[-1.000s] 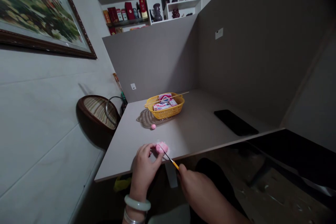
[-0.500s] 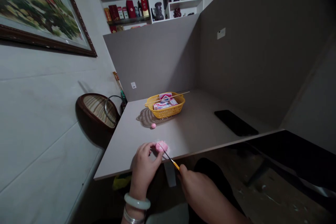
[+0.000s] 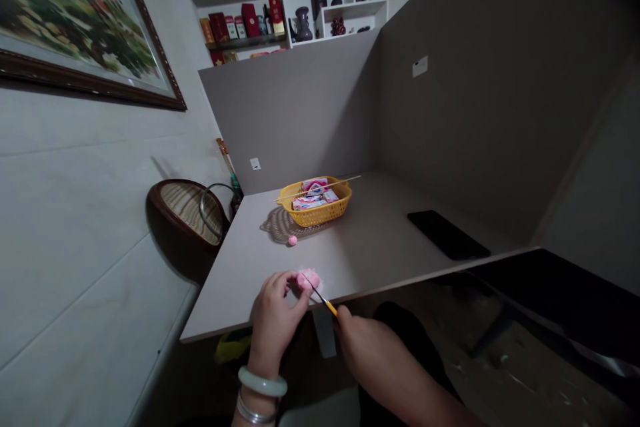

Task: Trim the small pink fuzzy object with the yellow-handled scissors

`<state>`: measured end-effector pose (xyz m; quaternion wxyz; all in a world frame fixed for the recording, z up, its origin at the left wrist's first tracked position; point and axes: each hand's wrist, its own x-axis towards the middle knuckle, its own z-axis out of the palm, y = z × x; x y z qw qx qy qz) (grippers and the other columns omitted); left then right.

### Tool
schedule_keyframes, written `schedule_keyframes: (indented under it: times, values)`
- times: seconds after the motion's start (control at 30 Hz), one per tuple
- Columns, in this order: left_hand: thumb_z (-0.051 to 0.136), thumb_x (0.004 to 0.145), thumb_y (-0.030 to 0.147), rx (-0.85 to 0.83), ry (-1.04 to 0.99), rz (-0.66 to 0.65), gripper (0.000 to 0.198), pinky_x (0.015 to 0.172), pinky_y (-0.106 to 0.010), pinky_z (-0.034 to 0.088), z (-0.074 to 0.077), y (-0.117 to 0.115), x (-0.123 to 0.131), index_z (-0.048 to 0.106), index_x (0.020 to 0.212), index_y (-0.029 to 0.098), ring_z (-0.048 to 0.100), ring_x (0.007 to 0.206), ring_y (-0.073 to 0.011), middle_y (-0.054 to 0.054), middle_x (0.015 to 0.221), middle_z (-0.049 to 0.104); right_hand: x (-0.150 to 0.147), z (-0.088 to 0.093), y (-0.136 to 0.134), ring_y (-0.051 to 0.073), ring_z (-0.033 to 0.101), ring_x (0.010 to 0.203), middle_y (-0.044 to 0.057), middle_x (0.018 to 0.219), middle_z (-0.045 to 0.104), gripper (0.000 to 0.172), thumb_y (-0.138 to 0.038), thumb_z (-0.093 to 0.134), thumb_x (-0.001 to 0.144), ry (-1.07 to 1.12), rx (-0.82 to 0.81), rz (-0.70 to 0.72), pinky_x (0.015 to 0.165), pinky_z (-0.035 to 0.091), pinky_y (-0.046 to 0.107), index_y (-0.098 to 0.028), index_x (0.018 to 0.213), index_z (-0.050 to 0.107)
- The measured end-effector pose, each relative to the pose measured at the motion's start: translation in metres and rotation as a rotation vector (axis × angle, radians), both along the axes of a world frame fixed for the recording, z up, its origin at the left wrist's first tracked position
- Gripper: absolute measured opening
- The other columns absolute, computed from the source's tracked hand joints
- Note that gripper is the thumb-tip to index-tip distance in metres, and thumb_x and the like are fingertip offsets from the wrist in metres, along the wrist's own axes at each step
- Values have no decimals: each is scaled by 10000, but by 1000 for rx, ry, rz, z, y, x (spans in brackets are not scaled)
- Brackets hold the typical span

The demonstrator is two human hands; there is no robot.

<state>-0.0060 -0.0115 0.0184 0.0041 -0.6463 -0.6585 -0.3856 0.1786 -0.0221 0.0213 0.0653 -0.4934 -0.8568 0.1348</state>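
Near the table's front edge sits a small pink lump [image 3: 307, 279], with pale pink shavings [image 3: 317, 291] around it. My left hand [image 3: 276, 303] grips the lump's left side between thumb and fingers. In my right hand [image 3: 357, 333] is a slim knife [image 3: 331, 307] with a yellow handle. Its thin dark blade points up and left, and the tip meets the top of the lump. Part of the handle is hidden in my right fist. Farther back lies a little pink ball [image 3: 293, 240], apart from both hands.
A yellow basket [image 3: 320, 215] holding pink-and-white packets stands at the table's back, a thin stick [image 3: 345, 179] across its rim. A flat black object [image 3: 447, 233] lies to the right. Grey panels [image 3: 310, 117] rise behind and right. A round, dark-rimmed object [image 3: 186, 230] leans left.
My right hand and the knife have shifted slightly left and up, toward the pink lump. The left hand keeps its grip in the same place.
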Motion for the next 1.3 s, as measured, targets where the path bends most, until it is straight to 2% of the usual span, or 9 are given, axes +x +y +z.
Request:
schedule_keyframes:
  times: [0.13,0.33,0.53,0.77,0.97,1.17,1.3]
  values:
    - [588,859,387,11,3,15,206,781,-342,516,0,0,0,653,955,216,613,849,-202,-50,945,667,-10,7,8,250,721,799,93,905,738,274,-26,401,875,10,17,13,538,350,277,-165,1019,589]
    - [580,866,383,14,8,-13,210,787,-343,518,1,-1,0,655,963,212,616,854,-198,-56,951,667,2,-3,-4,240,725,784,98,867,740,291,-18,361,905,-15,-81,-18,537,358,269,-172,1001,588]
    - [583,864,396,26,6,-4,220,765,-340,516,-3,1,-2,662,959,213,610,832,-199,-55,936,670,-12,11,9,246,724,818,108,913,737,269,-21,410,872,4,1,9,558,381,263,-160,1025,583]
    - [583,867,399,-7,-4,-9,219,792,-340,517,-1,0,-1,657,966,219,617,862,-198,-51,960,669,1,1,-3,241,724,767,92,856,738,269,-37,368,914,-19,-47,-5,541,376,267,-171,990,589]
    - [581,866,385,26,12,12,214,786,-349,521,-2,0,-1,660,961,210,615,856,-204,-59,945,670,-12,14,11,256,725,816,106,910,741,279,-19,412,869,4,13,20,560,385,273,-155,1013,609]
    - [595,856,376,15,5,-2,218,776,-338,525,-2,0,-1,666,981,212,621,853,-196,-57,951,669,3,0,-1,240,726,778,92,864,742,277,-62,354,943,-14,-53,-3,547,370,268,-173,1009,599]
    - [590,862,383,12,18,3,215,779,-334,520,0,-1,1,665,971,214,616,852,-195,-53,947,668,-1,7,2,245,725,784,94,880,741,275,-35,373,909,-28,-15,2,541,360,269,-167,1018,589]
